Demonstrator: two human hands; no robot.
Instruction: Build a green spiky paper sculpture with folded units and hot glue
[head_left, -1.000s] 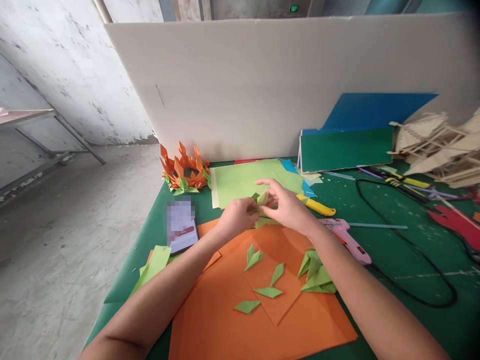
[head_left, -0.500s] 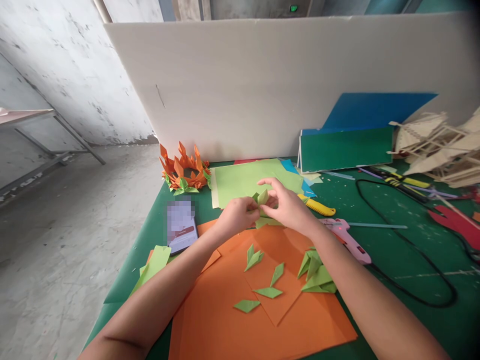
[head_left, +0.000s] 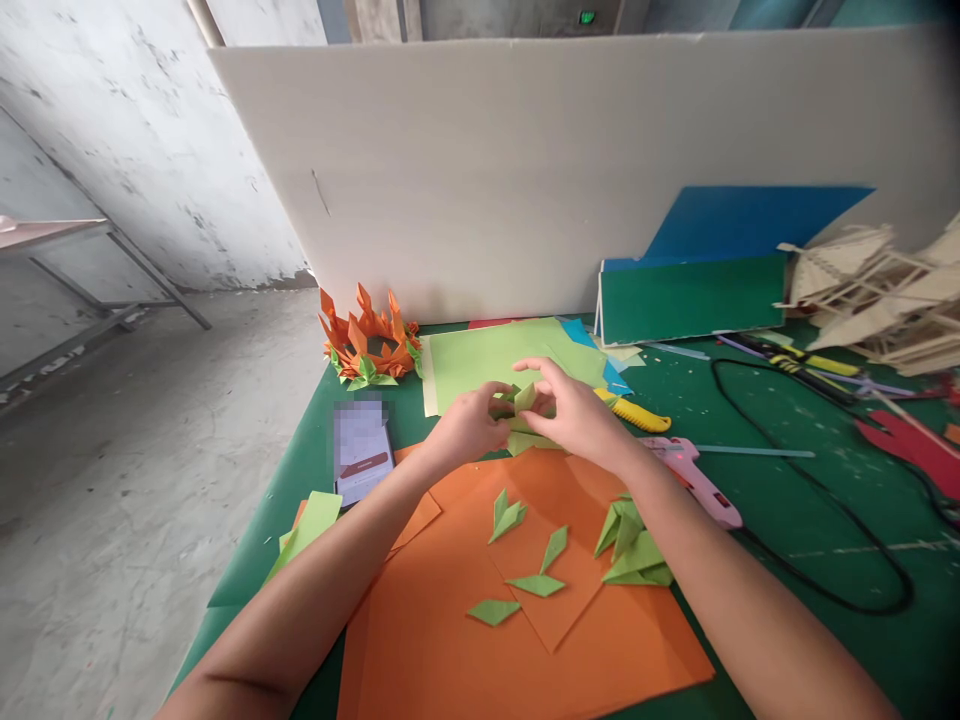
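Observation:
A small folded green paper piece [head_left: 525, 398] is held above the far edge of the orange sheets, between my two hands. My right hand [head_left: 576, 412] pinches it from the right, index finger arched over the top. From the left, my left hand [head_left: 469, 428] curls its thumb and forefinger around the other side; part of the paper is hidden by the fingers. Below lie several folded green paper leaves [head_left: 536, 585] on an orange paper sheet [head_left: 450, 660]. A cluster of bigger green folded pieces [head_left: 636, 550] rests beside my right forearm.
An orange and green paper crown [head_left: 371, 345] stands at the back left, near a phone [head_left: 364, 465]. Right of my hands lie a yellow cutter [head_left: 641, 413] and a pink glue gun [head_left: 697, 480] with a looping black cord [head_left: 832, 500]. A white board [head_left: 480, 180] rises behind.
My left hand has shifted slightly left and down, and its thumb and forefinger have spread a little. My right hand stays almost in place with the green paper.

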